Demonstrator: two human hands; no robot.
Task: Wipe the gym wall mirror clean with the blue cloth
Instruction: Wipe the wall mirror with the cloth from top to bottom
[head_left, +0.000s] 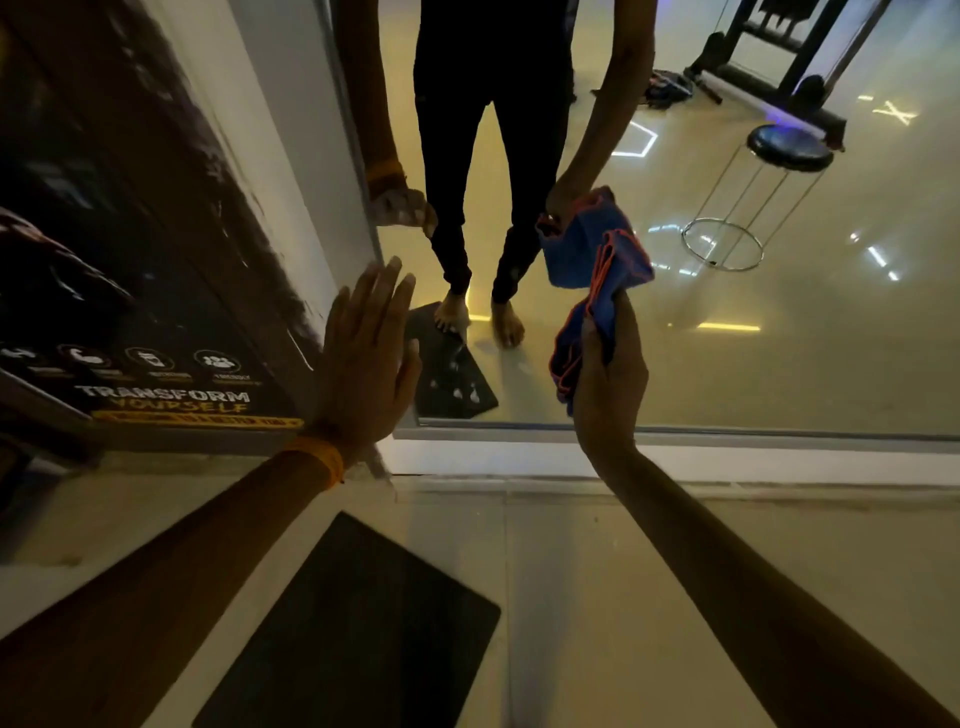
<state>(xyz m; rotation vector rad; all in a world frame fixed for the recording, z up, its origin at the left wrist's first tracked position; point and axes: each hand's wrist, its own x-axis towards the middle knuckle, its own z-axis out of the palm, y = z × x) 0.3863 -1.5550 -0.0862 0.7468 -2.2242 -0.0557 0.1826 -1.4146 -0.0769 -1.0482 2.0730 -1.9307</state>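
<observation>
The wall mirror fills the upper right of the head view, reaching down to a pale ledge near the floor. My right hand grips the blue cloth, which has an orange hem and is bunched up against the glass low on the mirror. My left hand has its fingers straight and together, pressed flat at the mirror's left edge where it meets the wall. An orange band sits on that wrist. The glass reflects my legs, bare feet and both hands.
A dark poster reading "TRANSFORM YOURSELF" covers the wall to the left. A black floor mat lies on the pale tiles below my arms. The mirror reflects a chrome stool and a dark gym machine.
</observation>
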